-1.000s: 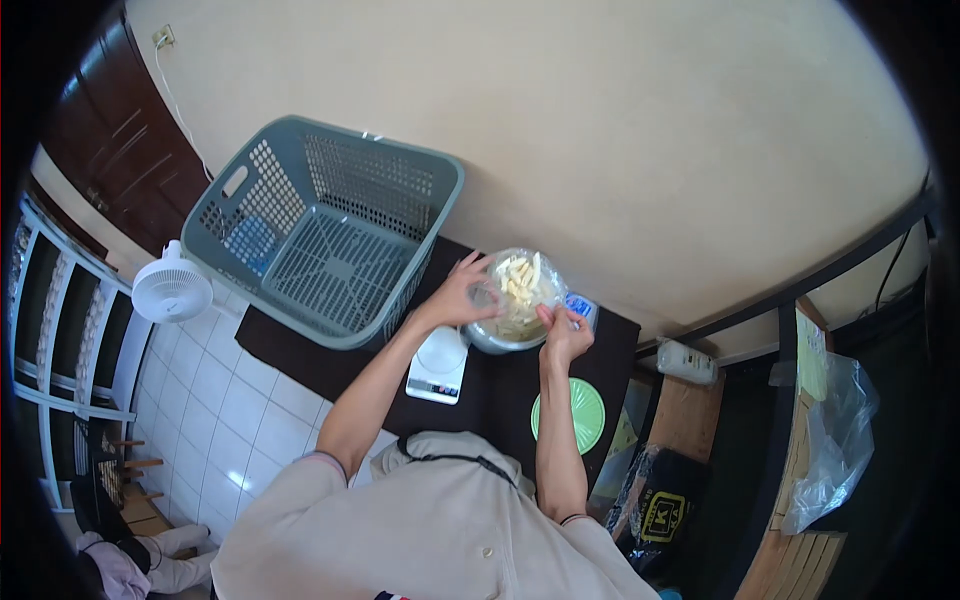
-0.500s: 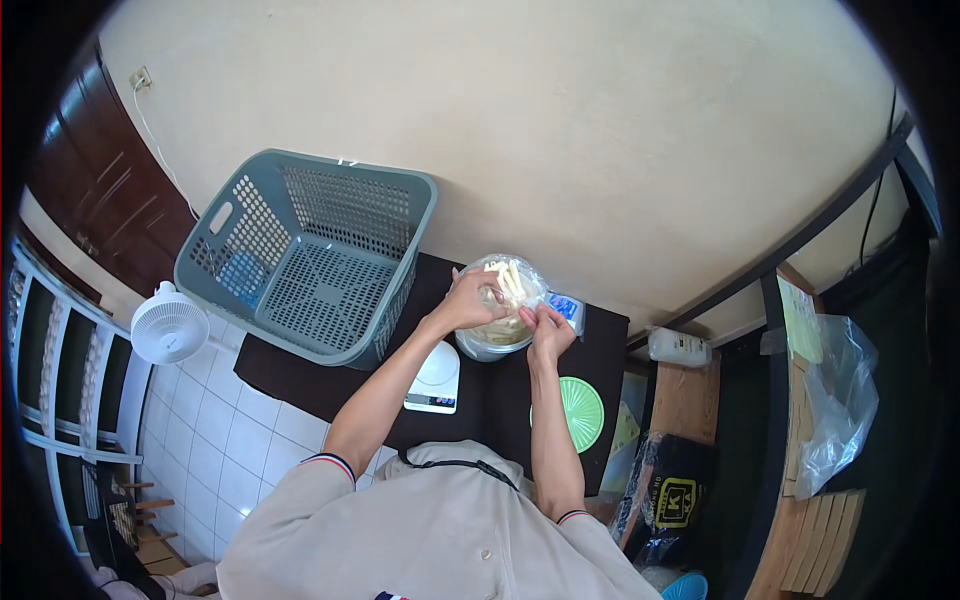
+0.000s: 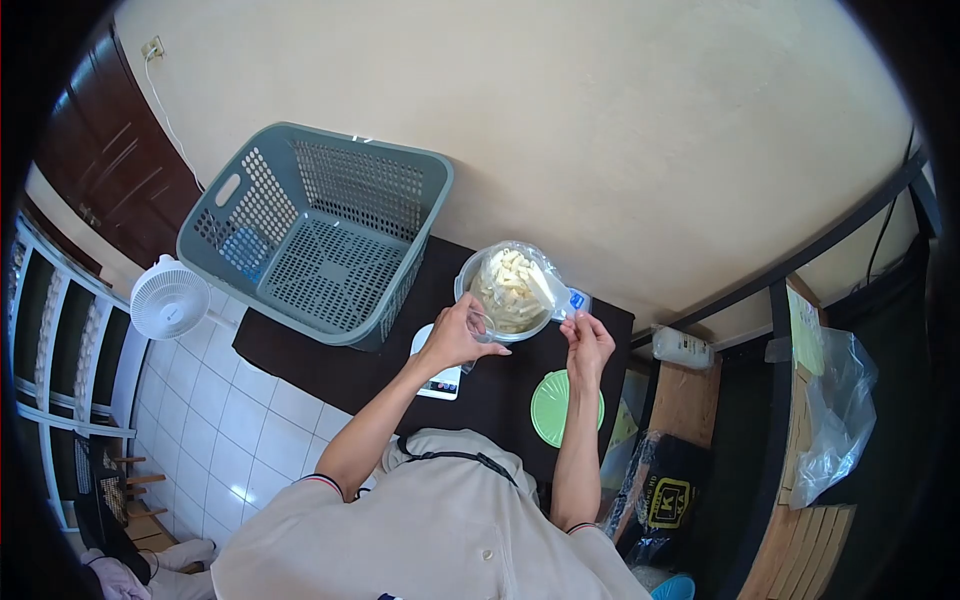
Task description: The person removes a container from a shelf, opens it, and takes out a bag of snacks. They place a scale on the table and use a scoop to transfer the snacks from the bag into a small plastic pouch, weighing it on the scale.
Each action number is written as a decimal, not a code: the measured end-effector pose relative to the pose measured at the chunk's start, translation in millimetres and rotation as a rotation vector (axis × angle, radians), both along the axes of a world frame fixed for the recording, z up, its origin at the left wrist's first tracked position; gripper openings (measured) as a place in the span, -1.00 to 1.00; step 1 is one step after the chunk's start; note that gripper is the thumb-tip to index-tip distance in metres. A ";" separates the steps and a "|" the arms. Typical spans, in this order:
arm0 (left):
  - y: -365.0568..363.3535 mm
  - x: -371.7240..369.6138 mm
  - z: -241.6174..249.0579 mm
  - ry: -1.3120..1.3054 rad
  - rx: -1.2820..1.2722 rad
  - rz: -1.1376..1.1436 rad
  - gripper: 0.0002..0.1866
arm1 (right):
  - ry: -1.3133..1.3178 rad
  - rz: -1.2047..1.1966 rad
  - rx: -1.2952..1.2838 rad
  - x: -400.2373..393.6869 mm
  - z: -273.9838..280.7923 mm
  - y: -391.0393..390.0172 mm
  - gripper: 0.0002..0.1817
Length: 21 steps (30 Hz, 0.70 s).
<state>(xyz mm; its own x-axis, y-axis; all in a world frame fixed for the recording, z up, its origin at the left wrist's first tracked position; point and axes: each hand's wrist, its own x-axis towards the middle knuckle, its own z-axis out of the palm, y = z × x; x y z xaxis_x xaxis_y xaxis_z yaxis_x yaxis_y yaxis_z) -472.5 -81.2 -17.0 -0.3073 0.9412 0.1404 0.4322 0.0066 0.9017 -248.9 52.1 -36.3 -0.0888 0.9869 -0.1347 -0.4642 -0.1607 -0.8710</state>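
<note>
A clear plastic bag [image 3: 548,287] lies in the mouth of a round container [image 3: 466,280] on the dark table. Pale, stick-like pieces [image 3: 512,285] fill the container and show through the film. At the container's near left rim, my left hand [image 3: 456,335] curls around a small clear, cup-like thing [image 3: 484,322], partly hidden by the fingers. My right hand [image 3: 590,345] is just off the right rim, its fingertips pinched at the edge of the bag's film. Below it lies a green ribbed lid [image 3: 552,408]. A white kitchen scale [image 3: 440,384] sits under my left wrist.
A large grey-green basket [image 3: 372,318] stands left of the container. Behind my right hand lies a blue-and-white packet [image 3: 577,300]. A white fan [image 3: 170,302] is at far left. On the right are a shelf frame with a white bottle [image 3: 683,347] and a hanging plastic bag [image 3: 838,400].
My hands have moved apart and toward me, off the middle of the container. More of the pale pieces now shows. The view has shifted slightly.
</note>
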 end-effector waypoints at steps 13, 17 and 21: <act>5.1 14.3 37.7 0.366 -0.006 -0.122 -0.24 | -0.347 0.397 0.221 34.8 95.3 -31.7 -0.88; 4.0 19.6 46.3 0.430 0.008 -0.176 -0.22 | -0.429 0.435 0.274 33.4 118.8 -35.9 -0.88; 7.4 21.8 47.6 0.431 0.030 -0.205 -0.23 | -0.460 0.510 0.330 28.5 135.5 -46.1 -0.89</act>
